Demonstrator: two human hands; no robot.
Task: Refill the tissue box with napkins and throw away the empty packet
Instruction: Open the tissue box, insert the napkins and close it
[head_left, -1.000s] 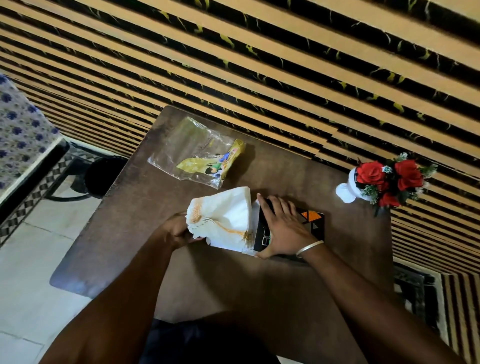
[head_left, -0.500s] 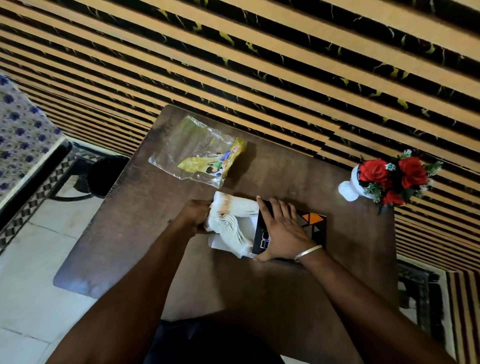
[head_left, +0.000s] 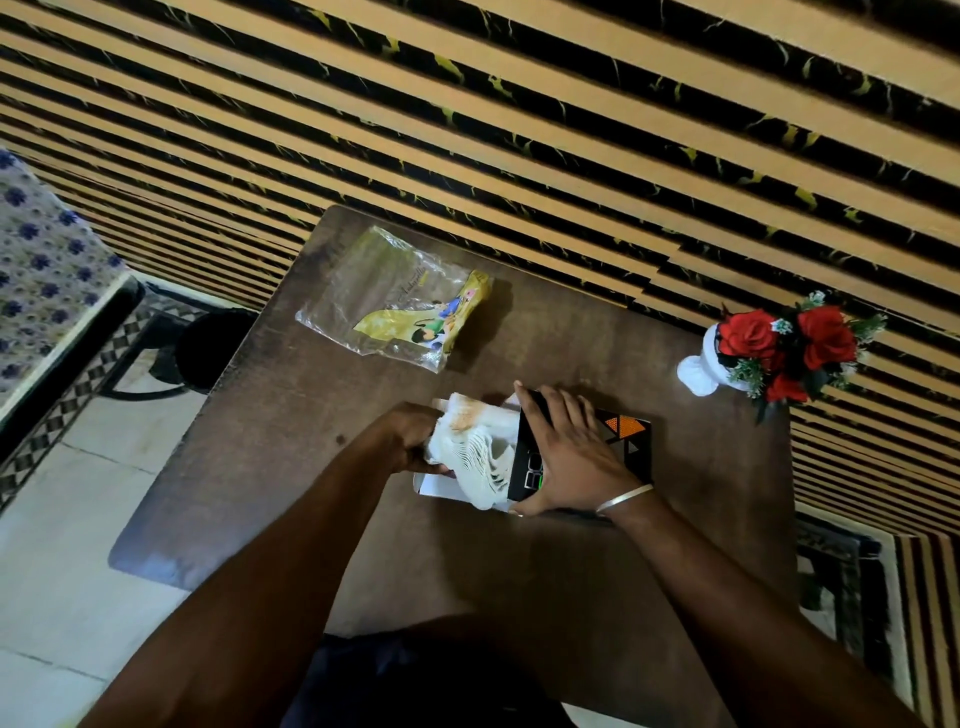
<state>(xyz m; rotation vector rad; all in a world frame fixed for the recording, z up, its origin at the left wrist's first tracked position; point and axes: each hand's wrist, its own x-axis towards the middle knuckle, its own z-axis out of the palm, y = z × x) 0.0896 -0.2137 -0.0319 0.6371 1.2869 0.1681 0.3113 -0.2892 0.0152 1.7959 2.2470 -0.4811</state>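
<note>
1. Left hand (head_left: 410, 439): my fingers are curled closed around the outer end of the napkins (head_left: 475, 441), bunching the stack so it narrows enough to enter the box mouth. I judge the grip is there to push the bundle lengthwise into the opening.
2. Right hand (head_left: 569, 457): spread flat, palm down, on top of the tissue box (head_left: 631, 441). It grasps nothing; it presses the box against the desk (head_left: 571, 561) so the push from the other side does not slide it away. A thin bangle (head_left: 623, 499) sits at that wrist.
3. Tissue box: lies on its side near the middle of the desk, open end facing my left hand, a white end flap (head_left: 434, 483) folded out flat beneath the napkins.
4. Napkins: partly inside the box, the greater part outside; the stack is crumpled and fanned at its edges. The refill step is, in my judgement, under way and not complete.
5. Empty packet (head_left: 395, 304): lies flat on the far left part of the desk, well apart from the box, not yet discarded.
6. Flower vase (head_left: 779, 351): at the far right edge of the desk, clear of the work.
7. Count: one tissue box, one bundle of napkins (sheets too many to count), one packet, one vase, two hands.
</note>
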